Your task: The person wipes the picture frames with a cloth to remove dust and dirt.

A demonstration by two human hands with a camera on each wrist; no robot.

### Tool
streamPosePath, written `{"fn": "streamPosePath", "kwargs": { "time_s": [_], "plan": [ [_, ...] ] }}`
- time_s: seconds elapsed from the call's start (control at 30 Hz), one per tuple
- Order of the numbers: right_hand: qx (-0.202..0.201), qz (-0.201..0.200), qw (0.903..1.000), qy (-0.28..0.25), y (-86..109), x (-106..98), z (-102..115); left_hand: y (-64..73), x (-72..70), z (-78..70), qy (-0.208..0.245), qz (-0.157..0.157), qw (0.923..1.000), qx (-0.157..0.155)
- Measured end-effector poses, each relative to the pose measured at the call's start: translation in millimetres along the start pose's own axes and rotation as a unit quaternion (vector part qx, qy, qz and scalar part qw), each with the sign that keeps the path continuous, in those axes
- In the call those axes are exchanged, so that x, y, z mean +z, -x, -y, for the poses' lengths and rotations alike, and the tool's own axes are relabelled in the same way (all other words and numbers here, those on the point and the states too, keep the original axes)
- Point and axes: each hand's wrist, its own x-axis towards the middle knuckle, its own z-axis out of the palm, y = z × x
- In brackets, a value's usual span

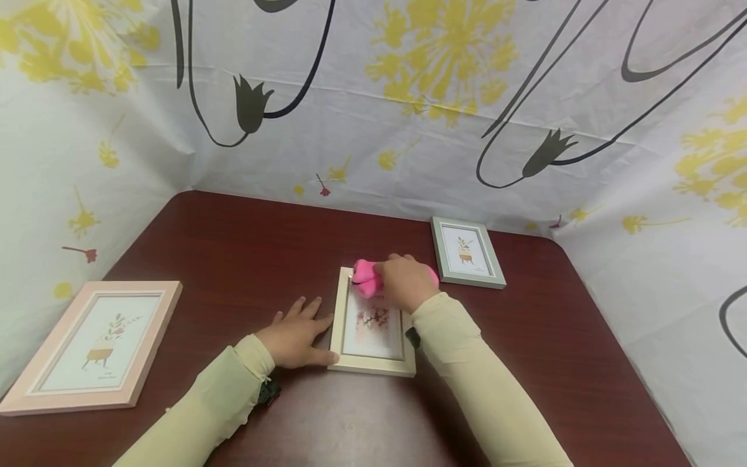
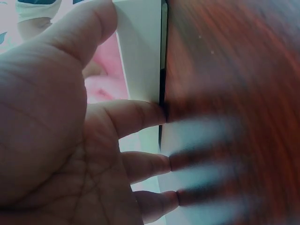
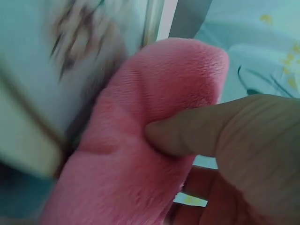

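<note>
A cream picture frame (image 1: 373, 365) with a pink blossom print (image 1: 372, 319) lies face up on the table in the head view. My right hand (image 1: 406, 282) grips a folded pink cloth (image 1: 366, 275) over the frame's upper part. In the right wrist view, the thumb presses into the plush cloth (image 3: 126, 140), which lies close against the picture. My left hand (image 1: 297, 338) is spread at the frame's left side, its thumb at the lower left corner. The left wrist view shows straight fingers reaching past the frame's edge (image 2: 140, 51) toward the wood.
On the dark red-brown table (image 1: 262, 240), a larger pink picture frame (image 1: 157, 337) lies at the left. A small grey-green picture frame (image 1: 473, 280) lies at the back right. White cloth with flower patterns (image 1: 327, 143) hangs around the table's back and sides.
</note>
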Motion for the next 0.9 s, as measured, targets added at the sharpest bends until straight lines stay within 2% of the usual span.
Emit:
{"fn": "streamPosePath", "kwargs": {
  "time_s": [0.1, 0.23, 0.37, 0.53, 0.63, 0.77, 0.83, 0.9],
  "plan": [
    [0.028, 0.003, 0.9995, 0.016, 3.3, -1.7, -11.6, 0.3, -0.1, 1.0, 0.000, -0.002, 1.0000, -0.001],
    [0.045, 0.008, 0.9988, 0.019, 3.8, -0.2, -19.4, 0.4, 0.1, 2.2, -0.001, -0.004, 1.0000, -0.001],
    [0.031, 0.002, 0.9994, 0.017, 0.4, 6.4, -14.1, 0.4, 0.4, 1.7, -0.003, -0.003, 1.0000, -0.002],
    [-0.007, -0.026, 0.9995, 0.014, -7.6, 13.3, 5.1, -0.2, 0.9, -0.3, -0.004, -0.001, 1.0000, 0.001],
    [-0.029, -0.036, 0.9981, -0.041, -13.1, 14.2, 16.2, -1.2, 1.3, -0.7, -0.006, -0.001, 1.0000, 0.004],
    [-0.060, -0.060, 0.9883, -0.127, -19.3, 12.8, 24.1, -2.8, 1.1, -0.4, -0.008, 0.000, 1.0000, 0.003],
    [-0.068, -0.070, 0.9848, -0.144, -20.7, 12.0, 24.7, -3.3, 1.0, 0.0, -0.010, 0.000, 1.0000, 0.001],
    [-0.063, -0.070, 0.9861, -0.137, -20.3, 11.8, 23.7, -3.4, 0.9, 0.4, -0.010, 0.002, 1.0000, -0.002]
  ]
}}
